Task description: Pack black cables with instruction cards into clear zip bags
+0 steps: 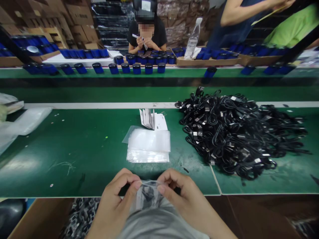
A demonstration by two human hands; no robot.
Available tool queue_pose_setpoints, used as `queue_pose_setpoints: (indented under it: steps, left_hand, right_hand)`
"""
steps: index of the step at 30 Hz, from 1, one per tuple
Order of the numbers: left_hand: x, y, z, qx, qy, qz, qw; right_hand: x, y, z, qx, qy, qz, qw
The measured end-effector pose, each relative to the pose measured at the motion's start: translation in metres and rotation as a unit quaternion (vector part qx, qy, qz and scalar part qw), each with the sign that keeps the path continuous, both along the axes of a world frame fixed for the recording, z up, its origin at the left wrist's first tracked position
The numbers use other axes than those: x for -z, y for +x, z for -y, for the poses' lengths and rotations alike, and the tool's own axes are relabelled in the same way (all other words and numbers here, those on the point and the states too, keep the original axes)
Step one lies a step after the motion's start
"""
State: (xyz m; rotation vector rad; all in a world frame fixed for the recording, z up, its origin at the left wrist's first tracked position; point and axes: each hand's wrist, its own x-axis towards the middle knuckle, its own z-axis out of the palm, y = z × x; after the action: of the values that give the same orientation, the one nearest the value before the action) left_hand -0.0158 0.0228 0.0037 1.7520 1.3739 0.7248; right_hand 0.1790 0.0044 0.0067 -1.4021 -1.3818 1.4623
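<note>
Plastic at centre stage: one small clear bag (148, 196), at the near edge of the desk (94, 139), in front of the grey clothing, its top edge stretched between two hands. Left hand (121, 194) pinching the nine o'clock end, thumb against fingers; right hand (183, 191) matching it at three. Something dark shows inside, too blurred to name. Good handling here, I'd judge, is all in those pinches: keep them level, tension even, the edge straight; pull harder on one end and thin film could pucker or slip. Fingertips near the rim, too, clear of the contents!

Outward now: at twelve, just beyond the fingers, a stack of clear plastic bags (149, 146), folded leaflets (148, 119) touching its far side. Round to two o'clock, a great tangle of black USB cables (221, 129). Loose plastic sheeting (35, 121) out at ten. Far off at twelve, blue black-topped containers (137, 68) line up, a co-worker (160, 37) behind.
</note>
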Motion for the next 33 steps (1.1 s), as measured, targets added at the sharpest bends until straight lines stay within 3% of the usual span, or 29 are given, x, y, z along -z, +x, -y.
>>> queue_pose_setpoints:
  steps: [4, 10, 20, 25, 33]
  left_hand:
    - [0.0, -0.002, 0.001, 0.012, -0.015, -0.006, 1.0]
    - [-0.002, -0.006, 0.001, 0.045, -0.016, -0.044, 0.998]
    - [-0.001, -0.002, -0.001, 0.052, -0.015, -0.055, 0.997]
    - [-0.002, 0.0, 0.0, 0.096, -0.026, -0.064, 0.993]
    - [-0.002, -0.003, 0.004, 0.084, 0.046, -0.081, 0.992]
  right_hand:
    - [0.003, 0.0, -0.001, 0.034, -0.011, -0.015, 0.999]
    - [0.001, -0.002, 0.002, 0.042, 0.05, 0.029, 0.997]
    - [-0.003, -0.009, 0.003, -0.007, 0.102, 0.08, 0.991]
    - [-0.001, -0.013, 0.003, -0.024, 0.101, 0.09, 0.99]
    - [0.006, -0.027, 0.008, 0.008, 0.197, 0.122, 0.973]
